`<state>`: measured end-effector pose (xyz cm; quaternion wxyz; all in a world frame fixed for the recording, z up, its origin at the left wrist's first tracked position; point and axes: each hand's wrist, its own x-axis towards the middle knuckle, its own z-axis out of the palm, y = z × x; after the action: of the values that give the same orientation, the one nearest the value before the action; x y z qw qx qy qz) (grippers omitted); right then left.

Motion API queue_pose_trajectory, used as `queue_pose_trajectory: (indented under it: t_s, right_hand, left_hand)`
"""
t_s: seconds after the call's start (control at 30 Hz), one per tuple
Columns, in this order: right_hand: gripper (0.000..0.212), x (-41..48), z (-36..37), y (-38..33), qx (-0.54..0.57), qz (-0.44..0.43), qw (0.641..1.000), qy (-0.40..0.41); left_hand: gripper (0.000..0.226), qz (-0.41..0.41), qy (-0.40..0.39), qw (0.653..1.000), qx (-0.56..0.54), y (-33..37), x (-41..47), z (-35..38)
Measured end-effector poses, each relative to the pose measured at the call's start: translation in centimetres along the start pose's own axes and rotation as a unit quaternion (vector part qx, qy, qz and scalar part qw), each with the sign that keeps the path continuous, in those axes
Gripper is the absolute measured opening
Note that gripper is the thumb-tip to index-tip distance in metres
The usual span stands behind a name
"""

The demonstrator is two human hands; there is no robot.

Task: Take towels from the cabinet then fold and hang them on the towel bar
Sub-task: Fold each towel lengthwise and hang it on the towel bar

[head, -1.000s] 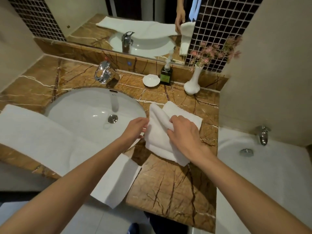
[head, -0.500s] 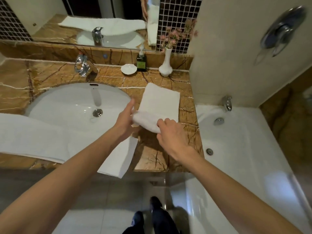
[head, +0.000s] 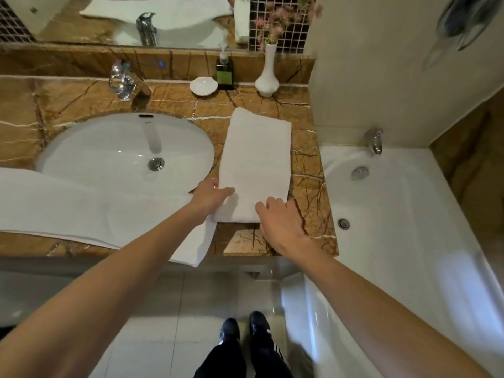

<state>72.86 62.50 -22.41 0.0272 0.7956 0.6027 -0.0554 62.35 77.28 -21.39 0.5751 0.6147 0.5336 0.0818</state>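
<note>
The left hand (head: 214, 196) grasped the near left corner of the towel (head: 256, 159), thumb flat on the top layer and the other fingers out of sight at the cloth edge. The right hand (head: 278, 221) rested on the near right corner with fingers bent. Whether it pinched the cloth or only pressed on it could not be determined.

The towel lay folded into a long white rectangle on the bench (head: 272, 242), just right of the sink (head: 122, 148). Its long side ran away from the person and its near end was close to the front edge of the bench.

A second towel (head: 81, 208), larger and unfolded, was spread over the left part of the bench and the near rim of the sink. One corner hung over the front edge, beneath the left wrist.

At the back of the bench stood a faucet (head: 122, 80), a white dish (head: 203, 85), a dark bottle (head: 225, 75) and a white vase (head: 267, 77). These stood below the mirror (head: 81, 25). A tub (head: 409, 227) adjoined the right end of the bench.
</note>
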Motion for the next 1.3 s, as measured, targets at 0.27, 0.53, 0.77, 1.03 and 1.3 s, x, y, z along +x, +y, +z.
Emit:
queue_pose_trajectory:
  t_s: [0.27,0.53,0.77,1.03,1.3]
  right_hand:
    - [0.032,3.2,-0.6,2.7,0.233,0.145,0.958,0.081]
    - [0.053,9.1,-2.6,7.3,0.477,0.271,0.836,0.013]
    - [0.052,10.2,-1.6,8.7,0.537,0.254,0.804,-0.015]
    - [0.044,11.0,-5.2,10.4,0.706,0.273,0.649,0.077]
    - [0.04,10.7,-11.5,11.5,0.832,0.186,0.522,0.036]
  left_hand:
    - [0.042,-0.001,0.08,0.991,-0.109,4.7,4.0,-0.2]
    - [0.049,-0.075,-0.005,0.985,-0.158,9.8,7.8,0.7]
    - [0.041,-0.061,-0.092,0.987,-0.118,12.9,8.2,1.9]
    - [0.031,-0.013,-0.166,0.97,-0.179,16.1,4.3,1.6]
    - [0.041,0.056,-0.184,0.959,-0.206,18.2,1.1,-1.5]
